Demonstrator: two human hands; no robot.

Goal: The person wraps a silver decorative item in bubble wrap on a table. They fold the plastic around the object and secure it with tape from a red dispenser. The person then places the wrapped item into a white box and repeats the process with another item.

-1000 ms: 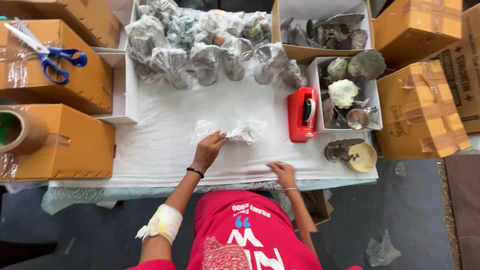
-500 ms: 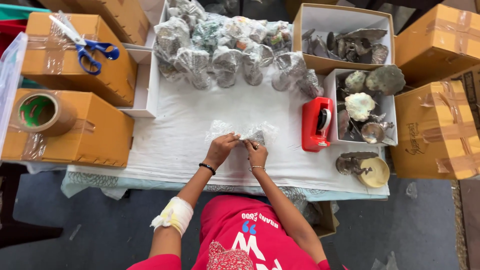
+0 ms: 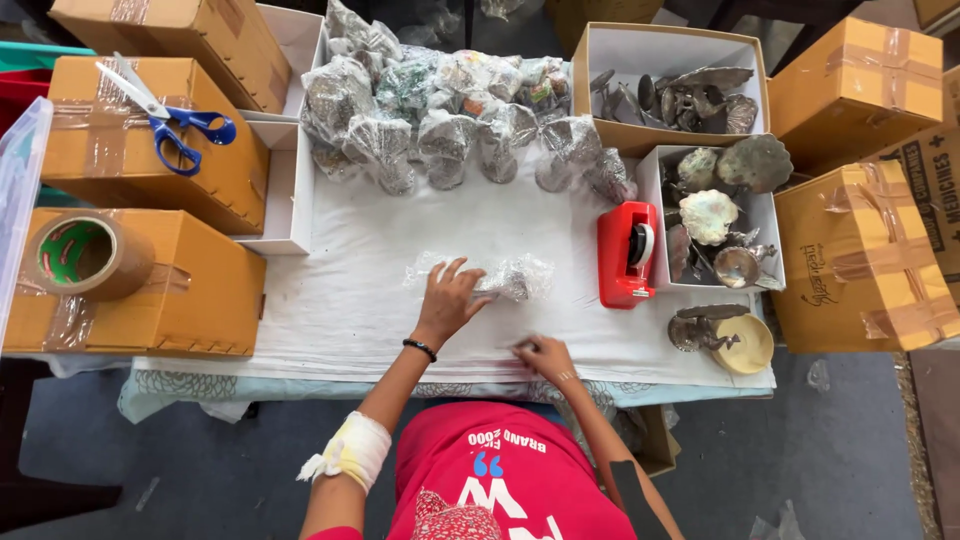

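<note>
- The left hand [image 3: 447, 297] lies spread flat, fingers splayed, on a clear plastic-wrapped item [image 3: 500, 275] near the middle of the counter [image 3: 340, 300]; it presses rather than grips, probably to keep the crinkly wrap from springing open.
- The right hand [image 3: 543, 355] rests at 5 o'clock from the left hand, near the counter's front edge, with fingers curled. It may pinch something small, but I cannot tell what, if anything.
- One red tape dispenser [image 3: 627, 254] stands at 3 o'clock from the wrapped item, within easy reach, likely for sealing wraps.
- A heap of wrapped pieces [image 3: 440, 120] fills the 12 o'clock side; there are too many overlapping to count, but at least ten.
- Two open boxes at 1 to 2 o'clock hold bare metal ornaments: the far box [image 3: 680, 85] and the near box [image 3: 715, 220], handy as a supply.
- One more ornament with a round brass dish [image 3: 722, 335] sits loose on the counter at 3 o'clock.
- One pair of blue scissors [image 3: 170, 115] and one tape roll [image 3: 85, 255] rest on closed cartons at 9 to 10 o'clock, which serve as side shelves.
</note>
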